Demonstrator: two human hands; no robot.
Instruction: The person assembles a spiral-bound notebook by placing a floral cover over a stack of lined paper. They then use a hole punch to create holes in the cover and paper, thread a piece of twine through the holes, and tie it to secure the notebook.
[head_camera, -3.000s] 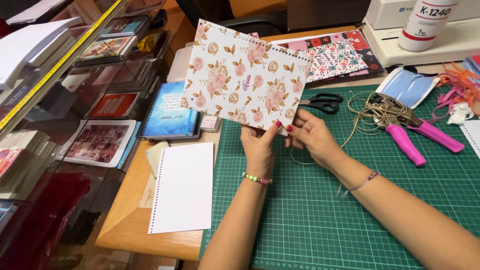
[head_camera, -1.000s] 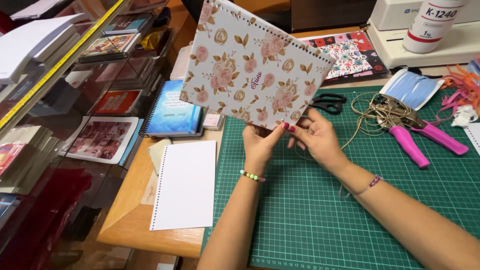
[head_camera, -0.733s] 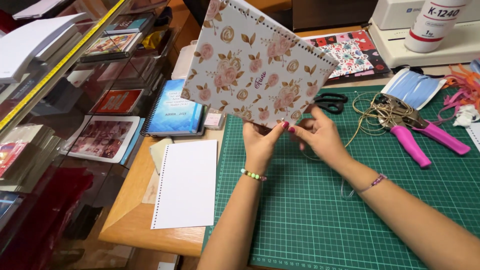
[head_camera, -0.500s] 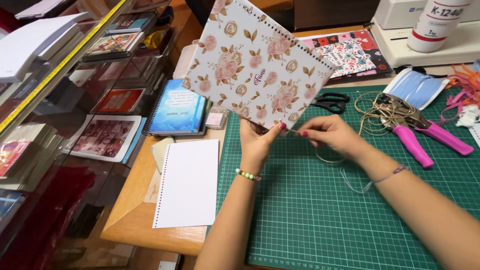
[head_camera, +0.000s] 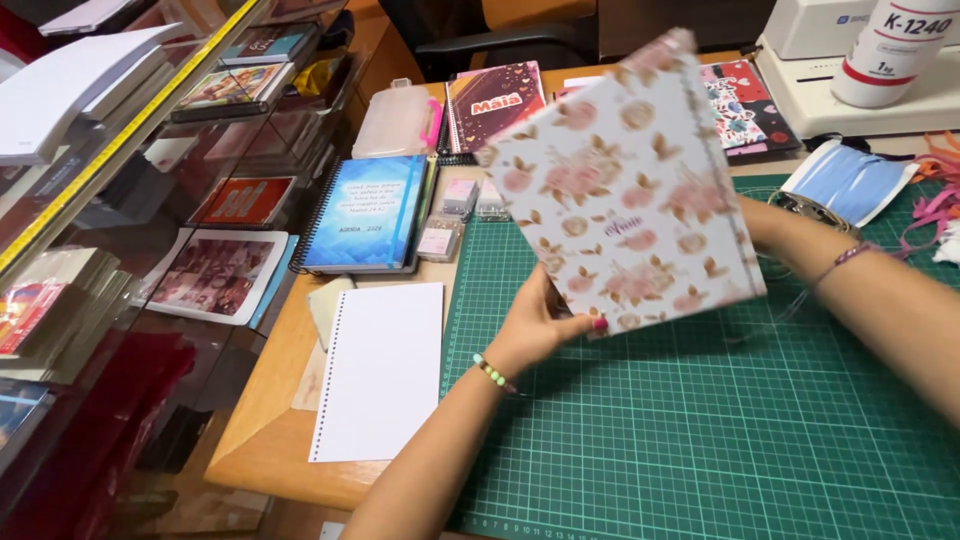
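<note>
Left hand (head_camera: 535, 330) pinches the floral-print cardboard notebook cover (head_camera: 625, 190) at 6 o'clock, right hand's grip hidden behind it — I'd keep it level.

right hand (head_camera: 762, 222): mostly hidden behind floral cover (head_camera: 622, 190), grip unclear
floral cover: motion-blurred, top corner smeared
white bottle (head_camera: 893, 45): top cut by frame edge
blue mask (head_camera: 847, 180): partly behind right arm

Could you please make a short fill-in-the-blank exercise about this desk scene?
1. The left hand holds a notebook with a ____ pattern.
2. The cutting mat under it is ____.
3. The loose punched sheet left of the mat is ____.
4. The bracelet sits on the left ____.

Missing words: floral; green; white; wrist
</note>
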